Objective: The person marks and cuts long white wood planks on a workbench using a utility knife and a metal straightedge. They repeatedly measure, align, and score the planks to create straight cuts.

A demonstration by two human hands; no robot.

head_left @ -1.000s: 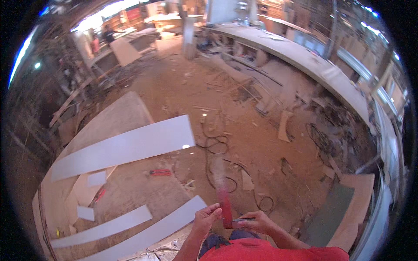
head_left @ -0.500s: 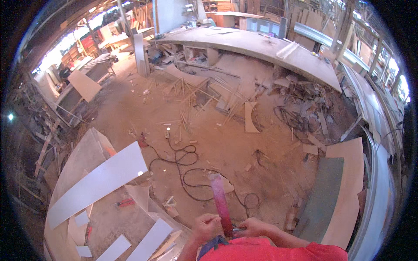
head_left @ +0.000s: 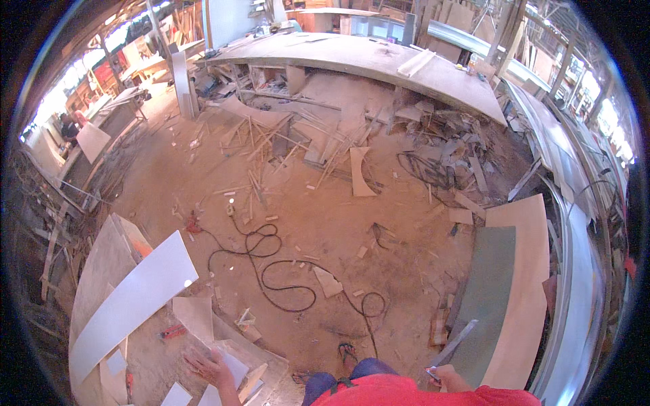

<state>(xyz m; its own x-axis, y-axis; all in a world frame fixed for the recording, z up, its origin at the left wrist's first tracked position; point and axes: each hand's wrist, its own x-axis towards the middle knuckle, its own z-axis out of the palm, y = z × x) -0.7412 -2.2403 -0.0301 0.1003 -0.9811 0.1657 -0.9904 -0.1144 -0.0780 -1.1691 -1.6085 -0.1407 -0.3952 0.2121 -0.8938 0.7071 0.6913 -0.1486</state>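
My left hand (head_left: 208, 369) is over the worktop at the lower left, fingers spread and holding nothing. It lies beside a white board piece (head_left: 233, 369); whether it touches it I cannot tell. At the lower right my right hand (head_left: 448, 377) is closed on a long flat metal strip (head_left: 459, 340), which points up and away to the right. A small shiny part shows at its fingers, too small to name. A long white board (head_left: 139, 308) lies across the worktop (head_left: 162, 355). Near my left hand is a red-handled tool (head_left: 172, 331); another red tool (head_left: 129, 384) lies closer.
A dark cable (head_left: 284, 308) loops over the dusty floor in front of my feet. Wood offcuts (head_left: 271, 139) lie scattered farther off, below a long table (head_left: 352, 54). Green-grey and pale panels (head_left: 528, 271) stand on the right.
My hands were close together at my waist and have moved apart, left to the worktop, right to the side. The metal strip went right with my right hand. The view has shifted.
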